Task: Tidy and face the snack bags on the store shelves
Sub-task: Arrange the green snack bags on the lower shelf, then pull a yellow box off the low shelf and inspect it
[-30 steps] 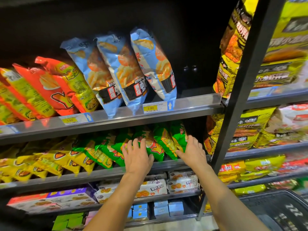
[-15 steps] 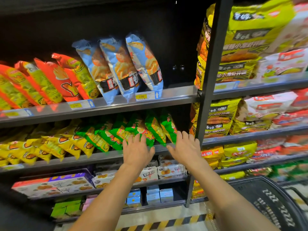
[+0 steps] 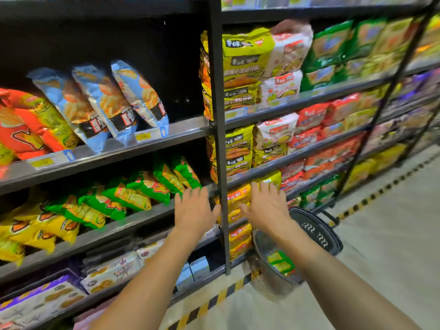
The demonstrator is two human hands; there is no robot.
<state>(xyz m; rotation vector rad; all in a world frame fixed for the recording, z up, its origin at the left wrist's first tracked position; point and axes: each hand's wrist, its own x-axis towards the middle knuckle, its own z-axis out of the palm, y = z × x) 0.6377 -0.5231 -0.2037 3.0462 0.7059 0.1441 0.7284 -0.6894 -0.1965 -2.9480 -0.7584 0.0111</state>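
Note:
Green snack bags (image 3: 142,189) lean in a row on the middle shelf (image 3: 100,234), with yellow bags (image 3: 40,229) to their left. Three blue chip bags (image 3: 104,103) and orange bags (image 3: 28,125) stand on the shelf above. My left hand (image 3: 194,210) hovers flat, fingers spread, just right of the last green bag and holds nothing. My right hand (image 3: 266,206) is past the black upright post (image 3: 220,139), fingers straight, in front of yellow-orange noodle packs (image 3: 238,198). I cannot tell whether it touches them.
The right bay holds stacked noodle packs (image 3: 247,63) on several shelves. A black wheeled shopping basket (image 3: 316,232) with green packs inside stands on the floor under my right forearm. Boxed biscuits (image 3: 112,272) fill the lower left shelf. Yellow-black tape edges the floor.
The view has swung right. Both hands left the green bags and moved right; my right hand crossed the upright post to the noodle packs.

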